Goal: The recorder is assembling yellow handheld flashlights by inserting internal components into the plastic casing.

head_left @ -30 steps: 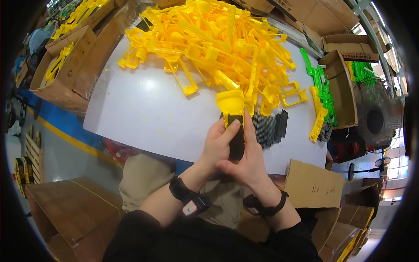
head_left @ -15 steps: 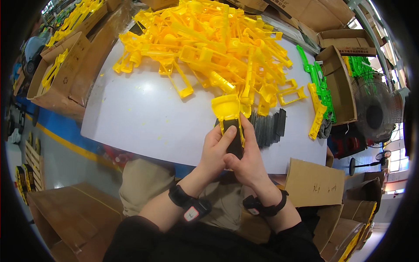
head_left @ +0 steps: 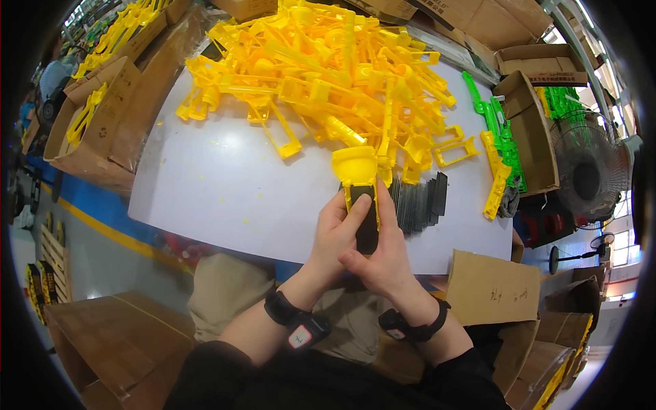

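Yellow part (head_left: 354,164) with black strip (head_left: 367,236); left hand (head_left: 335,232), right hand (head_left: 389,254): fingers (head_left: 385,203) gripping part.

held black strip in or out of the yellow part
Upper end in: black strip lies between sides of the yellow part; full fit unclear.

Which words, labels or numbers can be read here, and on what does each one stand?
Print is located, not copied:
Top carton, shallow carton: dark print.
Carton at left: small symbol.
Cardboard flap: handwritten marks, unclear.
Wristband labels: too small to read.
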The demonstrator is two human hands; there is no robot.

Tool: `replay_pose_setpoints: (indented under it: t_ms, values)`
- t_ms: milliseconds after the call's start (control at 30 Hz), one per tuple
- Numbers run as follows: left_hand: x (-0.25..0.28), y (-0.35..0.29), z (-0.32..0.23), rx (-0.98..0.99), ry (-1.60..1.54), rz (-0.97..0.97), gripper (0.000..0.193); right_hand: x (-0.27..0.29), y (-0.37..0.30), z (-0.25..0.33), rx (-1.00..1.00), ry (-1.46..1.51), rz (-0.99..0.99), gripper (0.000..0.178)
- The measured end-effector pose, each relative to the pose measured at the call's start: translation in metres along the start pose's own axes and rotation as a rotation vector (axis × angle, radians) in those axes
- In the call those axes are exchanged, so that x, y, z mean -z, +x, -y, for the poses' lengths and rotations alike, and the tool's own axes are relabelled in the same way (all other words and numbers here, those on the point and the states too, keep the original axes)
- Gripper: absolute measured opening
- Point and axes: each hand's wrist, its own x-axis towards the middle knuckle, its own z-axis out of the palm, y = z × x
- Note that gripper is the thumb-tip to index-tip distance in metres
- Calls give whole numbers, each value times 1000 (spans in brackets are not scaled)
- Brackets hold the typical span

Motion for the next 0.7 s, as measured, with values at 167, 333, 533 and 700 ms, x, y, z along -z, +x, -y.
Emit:
replay_pose_setpoints:
  t_ms: [167, 333, 533, 700]
  values:
    - [-5, 1, -4, 31, -11, 18, 23, 1, 1, -1, 54, -34, -33, 109]
    - [-5, 1, -9, 59, -13, 31, 24, 2, -2, 3, 18, 9, -25, 107]
    - [-7, 4, -8, 33, 42, 6, 25, 1, -3, 8, 96, -78, -57, 107]
    - [-5, 5, -7, 6, 32, -42, 23, 1, -3, 5, 81, -127, -16, 110]
